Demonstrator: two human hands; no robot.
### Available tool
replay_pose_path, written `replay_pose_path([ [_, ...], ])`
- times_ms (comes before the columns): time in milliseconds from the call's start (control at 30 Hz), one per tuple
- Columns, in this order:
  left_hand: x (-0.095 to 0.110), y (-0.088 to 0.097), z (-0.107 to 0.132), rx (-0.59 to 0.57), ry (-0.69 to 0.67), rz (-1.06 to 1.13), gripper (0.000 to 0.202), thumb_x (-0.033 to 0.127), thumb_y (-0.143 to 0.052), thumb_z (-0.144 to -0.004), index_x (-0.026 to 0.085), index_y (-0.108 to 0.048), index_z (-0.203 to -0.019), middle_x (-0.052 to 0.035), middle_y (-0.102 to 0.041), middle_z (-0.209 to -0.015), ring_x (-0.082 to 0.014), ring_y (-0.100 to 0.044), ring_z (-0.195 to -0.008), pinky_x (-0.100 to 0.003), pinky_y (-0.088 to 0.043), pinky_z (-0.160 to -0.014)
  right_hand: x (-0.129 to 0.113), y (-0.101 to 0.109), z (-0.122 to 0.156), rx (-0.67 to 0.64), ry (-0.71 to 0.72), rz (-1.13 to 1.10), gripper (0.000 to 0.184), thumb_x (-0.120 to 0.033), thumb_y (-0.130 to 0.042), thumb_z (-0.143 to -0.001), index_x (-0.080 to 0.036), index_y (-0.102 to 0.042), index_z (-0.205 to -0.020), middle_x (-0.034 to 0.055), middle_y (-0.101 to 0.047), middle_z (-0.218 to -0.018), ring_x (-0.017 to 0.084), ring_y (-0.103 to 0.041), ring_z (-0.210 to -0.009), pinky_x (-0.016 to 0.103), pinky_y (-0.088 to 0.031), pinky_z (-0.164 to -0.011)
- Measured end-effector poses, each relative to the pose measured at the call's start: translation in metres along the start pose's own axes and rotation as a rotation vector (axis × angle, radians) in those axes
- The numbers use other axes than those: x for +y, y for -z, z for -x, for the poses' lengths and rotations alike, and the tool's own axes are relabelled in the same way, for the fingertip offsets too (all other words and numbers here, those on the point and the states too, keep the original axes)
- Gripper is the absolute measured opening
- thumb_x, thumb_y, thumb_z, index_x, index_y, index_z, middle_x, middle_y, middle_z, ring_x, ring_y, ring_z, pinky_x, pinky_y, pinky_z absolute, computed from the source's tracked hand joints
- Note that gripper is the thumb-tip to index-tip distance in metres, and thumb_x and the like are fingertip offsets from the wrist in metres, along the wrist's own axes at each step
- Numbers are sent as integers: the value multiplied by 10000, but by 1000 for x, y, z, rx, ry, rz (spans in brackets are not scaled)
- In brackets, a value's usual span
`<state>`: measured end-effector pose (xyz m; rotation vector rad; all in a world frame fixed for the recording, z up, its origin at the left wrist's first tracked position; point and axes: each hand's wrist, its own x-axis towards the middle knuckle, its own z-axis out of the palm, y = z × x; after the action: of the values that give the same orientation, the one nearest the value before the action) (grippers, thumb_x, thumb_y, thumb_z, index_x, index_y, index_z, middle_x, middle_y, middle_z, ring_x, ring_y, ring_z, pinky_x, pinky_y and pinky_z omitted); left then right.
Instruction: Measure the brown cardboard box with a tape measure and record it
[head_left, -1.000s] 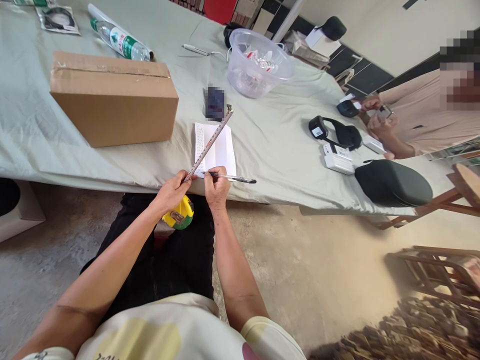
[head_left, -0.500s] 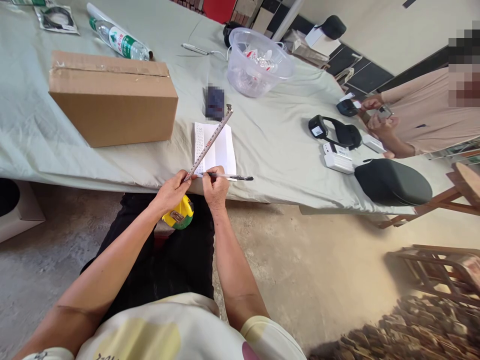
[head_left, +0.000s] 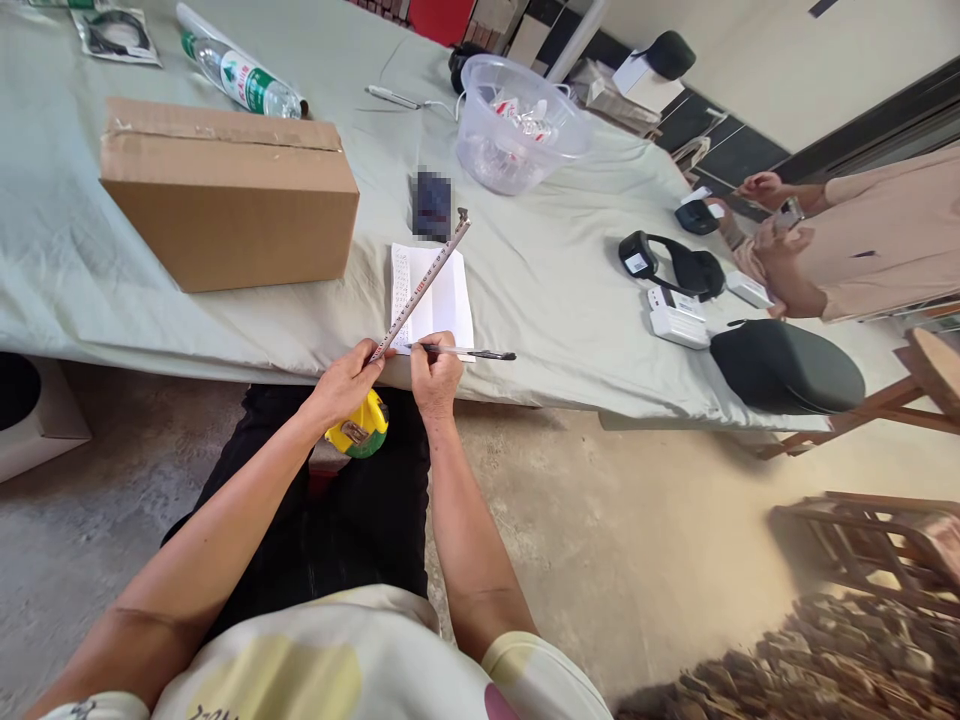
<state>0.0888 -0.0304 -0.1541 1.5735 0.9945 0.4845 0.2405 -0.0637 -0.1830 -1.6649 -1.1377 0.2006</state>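
Co-worker's hand (head_left: 760, 187) lifted away from small device (head_left: 789, 213), co-worker's head out of view, pen (head_left: 489, 355) slightly rightward

One cloth-draped table (head_left: 547, 290), pale green; beyond its far edge, one wall (head_left: 750, 70), pale above, dark-tiled below. Floor (head_left: 585, 510): grey to tan, brightest off the near right corner, where a slatted wooden frame (head_left: 889, 508) stands.

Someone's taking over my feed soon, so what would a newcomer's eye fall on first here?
Probably the large cardboard box, on the left of the cloth-covered table. Next, the yellow and green tape measure below the left hand, its blade slanting across the white paper. Then the clear basin, farther back.
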Motion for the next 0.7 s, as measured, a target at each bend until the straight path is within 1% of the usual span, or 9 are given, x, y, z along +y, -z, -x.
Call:
replay_pose_path([
  [100,0,0,0,-1,-6,-1,190,367,-416,-924,256,-558,-985,-4,-671,-1235,-214,-580,-1101,-340,-404,-932,0,0,0,-2,-5,2,88,-281,-500,-798,-215,-494,-740,-26,-536,-667,133,-515,-620,255,-417,-631],
  [200,0,0,0,2,-4,8,173,363,-423,-919,252,-550,-958,-7,-672,-1233,-213,-578,-1109,-338,-399,-942,0,-1,0,5,-14,30,89,-279,-493,-788,-220,-480,-723,-29,-525,-656,133,-497,-609,257,-409,-623],
  [333,0,0,0,0,11,-8,173,371,-420,-921,258,-547,-954,1,-665,-1247,-215,-579,-1103,-348,-392,-954,1,0,1,75,-30,-10,88,-285,-484,-792,-222,-474,-730,-21,-527,-677,137,-502,-629,262,-422,-638],
  [400,0,1,0,0,9,-13,176,372,-416,-923,261,-548,-963,4,-665,-1247,-216,-579,-1099,-352,-391,-956,1,1,1,89,-28,-28,87,-287,-487,-795,-220,-482,-741,-16,-533,-688,139,-512,-642,263,-429,-646],
  [567,1,0,0,2,7,-16,167,372,-415,-918,257,-535,-938,-5,-671,-1237,-220,-578,-1105,-339,-408,-928,1,0,0,52,-39,24,97,-299,-488,-796,-221,-489,-738,-20,-540,-681,137,-513,-632,257,-425,-637],
  [700,0,0,-1,6,-6,-1,167,364,-423,-912,253,-545,-941,-8,-676,-1216,-215,-579,-1110,-334,-408,-942,2,-3,-1,36,-31,67,83,-285,-473,-781,-226,-470,-722,-27,-529,-657,136,-502,-609,257,-409,-622],
])
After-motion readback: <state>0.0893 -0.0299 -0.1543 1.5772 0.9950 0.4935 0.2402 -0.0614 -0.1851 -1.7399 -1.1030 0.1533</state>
